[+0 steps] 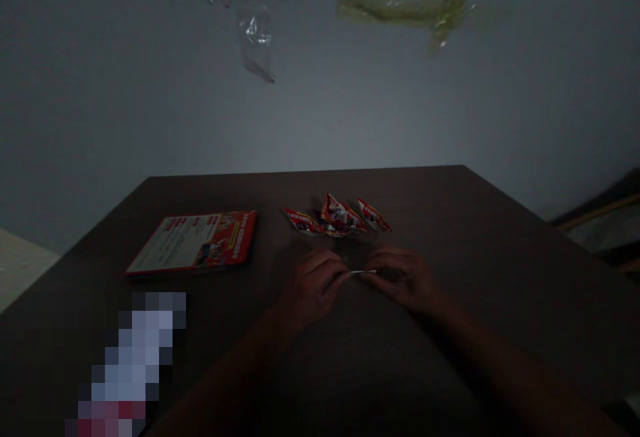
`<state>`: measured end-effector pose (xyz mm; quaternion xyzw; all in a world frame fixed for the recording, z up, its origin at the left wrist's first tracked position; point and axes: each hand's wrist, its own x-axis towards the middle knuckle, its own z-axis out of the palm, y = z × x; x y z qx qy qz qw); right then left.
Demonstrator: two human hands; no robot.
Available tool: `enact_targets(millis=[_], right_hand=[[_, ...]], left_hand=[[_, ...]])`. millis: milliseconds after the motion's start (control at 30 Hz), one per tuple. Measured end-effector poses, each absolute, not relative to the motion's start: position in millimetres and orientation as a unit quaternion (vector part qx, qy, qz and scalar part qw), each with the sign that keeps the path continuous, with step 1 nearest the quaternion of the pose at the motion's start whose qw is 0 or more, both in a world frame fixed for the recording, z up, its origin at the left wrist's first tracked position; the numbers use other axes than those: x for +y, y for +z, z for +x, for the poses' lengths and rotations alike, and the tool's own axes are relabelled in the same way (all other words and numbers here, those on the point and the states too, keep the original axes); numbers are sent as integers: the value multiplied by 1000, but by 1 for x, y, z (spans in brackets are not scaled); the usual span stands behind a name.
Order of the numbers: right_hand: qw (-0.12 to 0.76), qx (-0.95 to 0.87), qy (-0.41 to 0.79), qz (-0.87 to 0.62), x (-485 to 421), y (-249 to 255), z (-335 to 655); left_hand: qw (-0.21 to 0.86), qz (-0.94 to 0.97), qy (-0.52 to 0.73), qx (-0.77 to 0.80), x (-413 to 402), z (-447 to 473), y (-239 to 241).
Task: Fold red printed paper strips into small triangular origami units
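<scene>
My left hand (317, 280) and my right hand (403, 277) meet over the middle of the table, fingers closed in a pinch. Between their fingertips runs a thin whitish strip (361, 271), seen nearly edge-on; its kind cannot be made out in the dim light. Each hand grips one end of it. Just beyond the hands lie several small red wrappers (345, 217), crumpled and pointed at the ends, bunched together on the tabletop.
On the left of the dark wooden table (500, 257) lies a flat red and white printed box or booklet (195, 243). Nearer me is an oblong pixelated object (133, 363). A grey wall (320, 117) with tape scraps (395, 10) rises behind the table's far edge.
</scene>
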<state>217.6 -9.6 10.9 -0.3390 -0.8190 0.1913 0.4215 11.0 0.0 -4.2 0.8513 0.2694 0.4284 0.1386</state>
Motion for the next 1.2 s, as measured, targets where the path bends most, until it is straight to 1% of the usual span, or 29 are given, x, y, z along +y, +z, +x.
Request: enact_targets(millis=[400,600,967,1200], right_hand=[[418,-818,198,-341,-10,12,219],[434,-808,198,-346,-10,10,220],[443,-782,254,-356,-10,7,221],[453,-778,258,-351,-8,5,224]], left_hand=[[140,844,435,281,0,10,-6],[157,841,433,283,0,10,-5],[165,835,435,293,0,10,-7],[188,820,434,321,2,9,-11]])
